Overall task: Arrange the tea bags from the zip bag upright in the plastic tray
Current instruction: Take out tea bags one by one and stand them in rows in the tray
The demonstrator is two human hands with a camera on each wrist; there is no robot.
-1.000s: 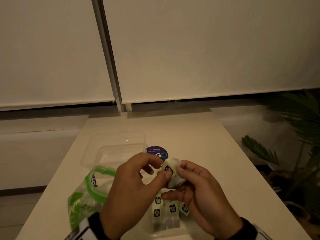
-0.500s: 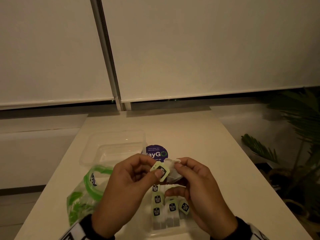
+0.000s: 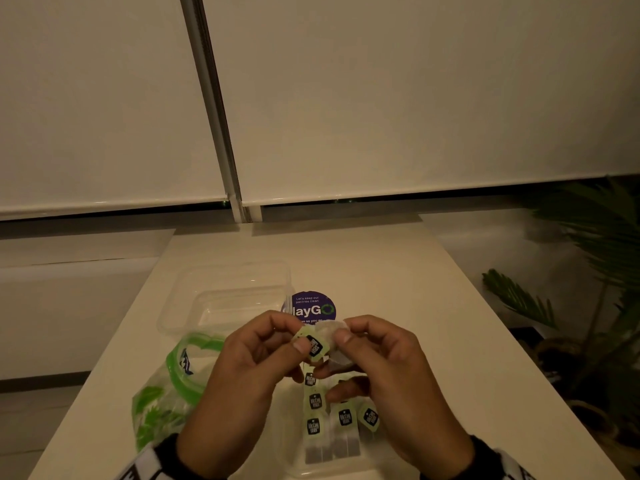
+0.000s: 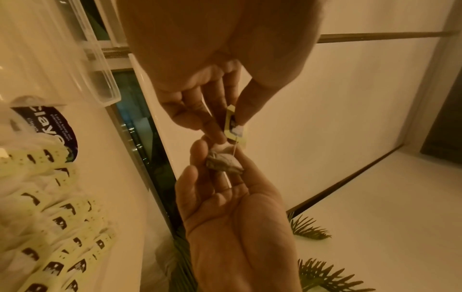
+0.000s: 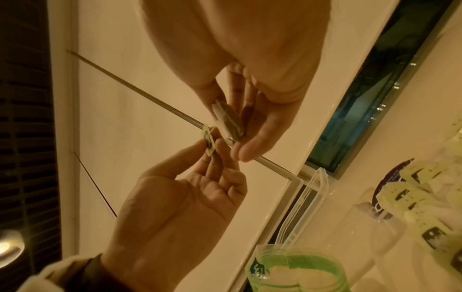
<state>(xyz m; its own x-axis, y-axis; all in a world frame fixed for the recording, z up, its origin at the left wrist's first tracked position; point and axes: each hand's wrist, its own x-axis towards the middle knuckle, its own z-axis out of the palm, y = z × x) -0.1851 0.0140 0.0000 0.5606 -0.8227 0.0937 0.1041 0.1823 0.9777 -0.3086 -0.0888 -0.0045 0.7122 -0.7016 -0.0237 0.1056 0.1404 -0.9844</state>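
Note:
Both hands hold one tea bag above the table. My left hand pinches its pale green tag between thumb and forefinger. My right hand pinches the white pouch. In the left wrist view a short string joins the tag to the crumpled pouch. Below the hands, several tea bags stand upright in the clear plastic tray. The green-rimmed zip bag lies to the left, its mouth open.
A clear plastic lid lies beyond the zip bag. A round purple sticker is on the table beside it. The narrow white table drops off on both sides, and potted palm leaves stand at the right.
The tag lay against the pouch between both hands; my left hand has drawn it off to the left, and both hands sit a little lower and closer to me.

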